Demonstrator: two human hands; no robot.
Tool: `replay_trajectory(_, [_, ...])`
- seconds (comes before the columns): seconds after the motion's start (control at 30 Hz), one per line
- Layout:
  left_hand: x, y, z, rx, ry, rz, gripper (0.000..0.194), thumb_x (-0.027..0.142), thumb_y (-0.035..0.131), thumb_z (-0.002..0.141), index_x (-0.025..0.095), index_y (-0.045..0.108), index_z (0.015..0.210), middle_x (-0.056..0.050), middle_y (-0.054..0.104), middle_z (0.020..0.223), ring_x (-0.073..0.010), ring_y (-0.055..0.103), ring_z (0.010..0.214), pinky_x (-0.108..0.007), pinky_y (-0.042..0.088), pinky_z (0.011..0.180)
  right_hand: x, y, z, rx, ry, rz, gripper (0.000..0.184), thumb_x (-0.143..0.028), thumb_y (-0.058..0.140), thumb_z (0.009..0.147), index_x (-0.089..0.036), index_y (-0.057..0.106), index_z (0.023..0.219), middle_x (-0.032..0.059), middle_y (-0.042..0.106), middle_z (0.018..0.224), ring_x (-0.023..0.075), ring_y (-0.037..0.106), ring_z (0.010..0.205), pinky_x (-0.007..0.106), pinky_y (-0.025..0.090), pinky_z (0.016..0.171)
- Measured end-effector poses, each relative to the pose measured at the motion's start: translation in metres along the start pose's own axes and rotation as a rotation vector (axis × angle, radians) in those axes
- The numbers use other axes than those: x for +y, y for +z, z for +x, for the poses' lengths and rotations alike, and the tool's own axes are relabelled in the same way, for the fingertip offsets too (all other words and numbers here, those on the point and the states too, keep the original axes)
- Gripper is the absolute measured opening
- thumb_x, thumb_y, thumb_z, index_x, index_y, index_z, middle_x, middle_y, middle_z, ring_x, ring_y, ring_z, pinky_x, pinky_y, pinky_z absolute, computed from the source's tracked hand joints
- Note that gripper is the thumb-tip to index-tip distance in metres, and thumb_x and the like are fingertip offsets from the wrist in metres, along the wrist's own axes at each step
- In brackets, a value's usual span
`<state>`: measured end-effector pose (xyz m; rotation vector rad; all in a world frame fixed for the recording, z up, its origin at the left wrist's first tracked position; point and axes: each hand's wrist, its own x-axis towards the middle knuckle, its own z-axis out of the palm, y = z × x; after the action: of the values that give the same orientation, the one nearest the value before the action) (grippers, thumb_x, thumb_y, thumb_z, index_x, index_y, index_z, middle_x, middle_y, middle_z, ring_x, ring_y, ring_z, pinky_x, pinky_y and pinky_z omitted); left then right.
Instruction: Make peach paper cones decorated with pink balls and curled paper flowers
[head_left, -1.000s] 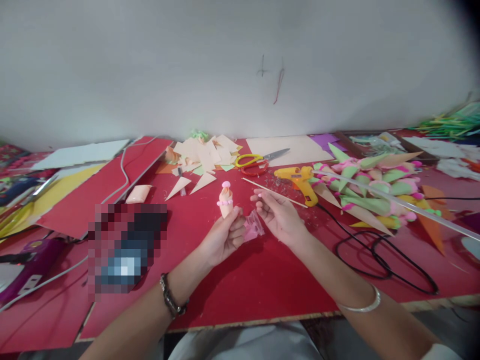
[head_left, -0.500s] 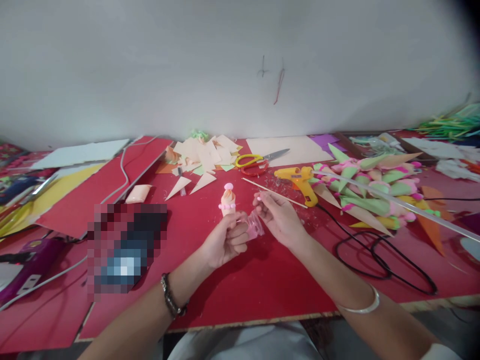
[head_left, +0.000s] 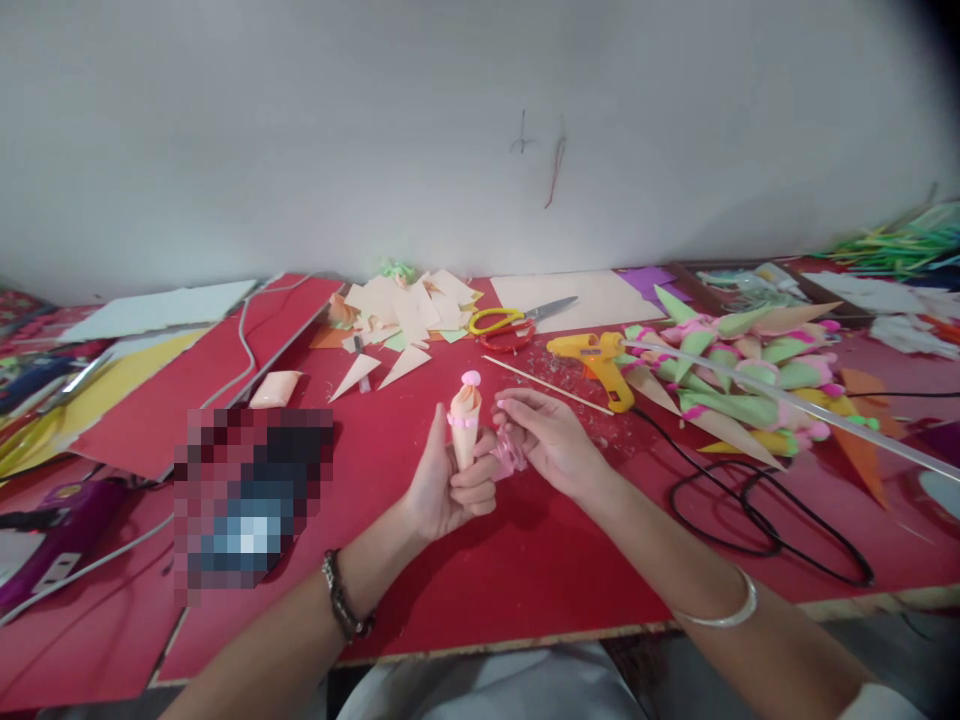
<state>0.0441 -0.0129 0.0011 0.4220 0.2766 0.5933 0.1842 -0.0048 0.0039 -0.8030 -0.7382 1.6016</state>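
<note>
In the left hand (head_left: pixel 451 492), a cream paper cone (head_left: pixel 465 442) is being grasped by its lower part, between the thumb and the curled fingers. The cone is being held nearly upright over the middle of the red table (head_left: pixel 495 592), its wide end up; it is being topped by a pink ball (head_left: pixel 470 379) and ringed by small pink balls below the peach filling. By the right hand (head_left: pixel 555 442), just to the right of the cone and apart from it, a small pink piece (head_left: pixel 501 404) is being pinched at the fingertips. Crumpled pink plastic (head_left: pixel 511 452) is being seen between the hands; whether it is being gripped by either cannot be told.

On the far side, a thin stick (head_left: pixel 544 383) and a yellow glue gun (head_left: pixel 609 372) are being supported by the table, the gun to the right. Farther off, scissors (head_left: pixel 501 321) are being partly backed by a pale sheet (head_left: pixel 592 292). To the far left of these, loose paper pieces (head_left: pixel 412 308) are being heaped together. On the right, finished-looking cones (head_left: pixel 739 372) are being piled, beyond a looped black cord (head_left: pixel 866 582).
</note>
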Motion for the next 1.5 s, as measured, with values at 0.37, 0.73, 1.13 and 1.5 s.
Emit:
replay_trajectory(0.37, [-0.004, 0.006, 0.001, 0.131, 0.017, -0.042, 0.067, 0.062, 0.006, 0.081, 0.016, 0.041, 0.047, 0.009, 0.014, 0.031, -0.0033, 0.007, 0.029, -0.015, 0.023, 0.034, 0.004, 0.009, -0.009, -0.162, -0.239, -0.384, 0.003, -0.021, 0.063, 0.071, -0.02, 0.062, 0.074, -0.0032, 0.057, 0.07, 0.0068, 0.055, 0.059, 0.02, 0.042, 0.054])
replay_trajectory(0.73, [-0.006, 0.004, 0.001, 0.125, -0.007, -0.037, 0.065, 0.062, 0.008, 0.08, 0.016, 0.04, 0.047, 0.009, 0.016, 0.03, -0.0039, 0.008, 0.029, -0.017, 0.028, 0.036, 0.002, 0.01, -0.01, -0.138, -0.25, -0.452, 0.005, -0.024, 0.06, 0.072, -0.019, 0.062, 0.072, -0.0013, 0.054, 0.075, 0.0082, 0.053, 0.061, 0.021, 0.04, 0.049])
replay_trajectory(1.13, [-0.007, 0.001, 0.001, 0.038, -0.036, -0.008, 0.063, 0.065, 0.012, 0.079, 0.016, 0.037, 0.047, 0.01, 0.016, 0.032, -0.0032, 0.01, 0.028, -0.016, 0.027, 0.036, 0.005, 0.016, -0.013, -0.055, -0.219, -0.434, 0.013, -0.027, 0.062, 0.069, -0.02, 0.054, 0.077, -0.0028, 0.053, 0.071, 0.0084, 0.05, 0.059, 0.021, 0.04, 0.05])
replay_trajectory(1.5, [-0.007, 0.005, -0.001, 0.073, -0.083, 0.036, 0.066, 0.073, 0.011, 0.072, 0.016, 0.033, 0.046, 0.009, 0.017, 0.03, -0.0024, 0.012, 0.026, -0.016, 0.022, 0.035, 0.004, 0.01, -0.012, -0.202, -0.157, -0.427, 0.024, -0.03, 0.061, 0.071, -0.021, 0.055, 0.093, -0.0003, 0.056, 0.08, 0.0104, 0.054, 0.069, 0.021, 0.043, 0.057])
